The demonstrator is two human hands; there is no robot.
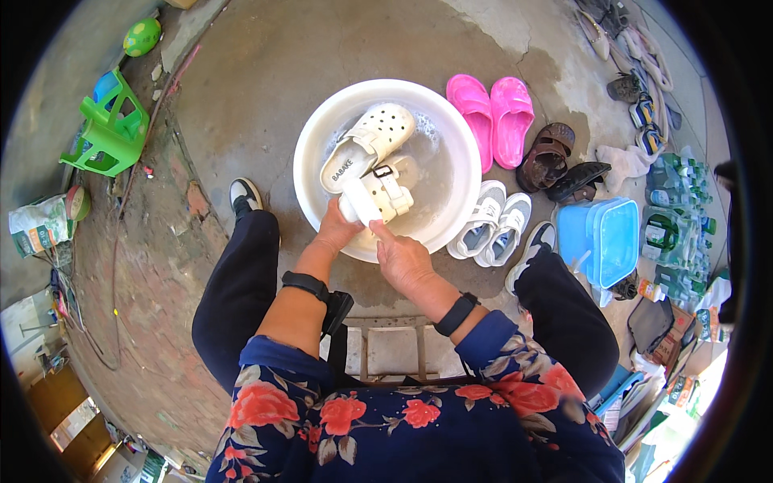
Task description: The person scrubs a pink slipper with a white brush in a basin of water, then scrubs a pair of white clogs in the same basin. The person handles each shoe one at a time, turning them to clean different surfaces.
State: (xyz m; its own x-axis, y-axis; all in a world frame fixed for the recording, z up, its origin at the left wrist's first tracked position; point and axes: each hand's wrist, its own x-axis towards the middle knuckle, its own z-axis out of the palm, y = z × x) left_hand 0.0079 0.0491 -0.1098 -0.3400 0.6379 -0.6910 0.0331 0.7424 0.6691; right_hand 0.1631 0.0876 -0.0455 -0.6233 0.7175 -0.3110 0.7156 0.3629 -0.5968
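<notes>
A white plastic basin [466,199] with sudsy water stands on the ground before me. One cream clog [386,130] with a printed insole lies in it, toe towards the upper right. Below it, a second cream clog [386,196] with a buckled strap is partly hidden by a white brush-like object [361,200]. My left hand [339,226] is at the near rim, closed around the clog's near end. My right hand [401,256] grips the white object, whose upper end rests over the clog.
Pink slippers [512,121], grey-white sneakers [506,226] and brown sandals [546,157] stand right of the basin. Farther right are a blue plastic container [619,241] and packs of bottles [664,235]. A green plastic stool [115,130] lies at the left.
</notes>
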